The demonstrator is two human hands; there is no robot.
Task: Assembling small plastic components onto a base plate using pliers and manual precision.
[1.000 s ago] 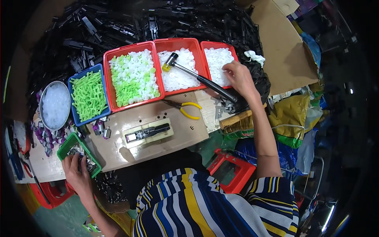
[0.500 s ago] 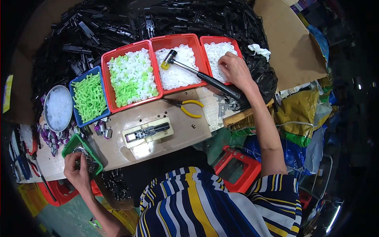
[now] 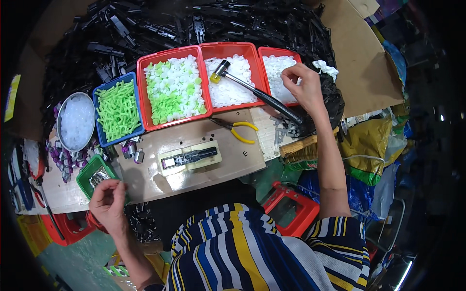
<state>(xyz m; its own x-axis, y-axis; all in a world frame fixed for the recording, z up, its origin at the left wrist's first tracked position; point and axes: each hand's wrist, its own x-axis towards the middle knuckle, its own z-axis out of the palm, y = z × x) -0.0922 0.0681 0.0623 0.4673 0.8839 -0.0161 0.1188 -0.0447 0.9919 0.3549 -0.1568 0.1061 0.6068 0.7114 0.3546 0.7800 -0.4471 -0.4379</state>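
My left hand (image 3: 109,206) is closed in a pinch by the near edge of the green tray (image 3: 89,171), which holds small metal pieces (image 3: 99,176). Whatever lies between its fingertips is too small to make out. Over the right-hand red bin (image 3: 266,50) of small white plastic pieces (image 3: 278,69), my right hand (image 3: 307,88) also pinches, its fingertip contents unclear. On the bench, a black mechanical part (image 3: 194,155) rests in a cream block (image 3: 191,168). A hammer (image 3: 264,97) with a black handle lies across the middle red bin (image 3: 225,47).
Yellow-handled pliers (image 3: 243,131) lie behind the block. A red bin (image 3: 180,122) of green and white pieces, a blue bin (image 3: 138,109) of green sticks and a round dish (image 3: 76,122) stand to the left. Black parts (image 3: 160,29) are heaped behind.
My left hand has come out of the green tray, moving right and nearer to me. My right hand has lifted slightly from the white pieces. The whole view has shifted a little.
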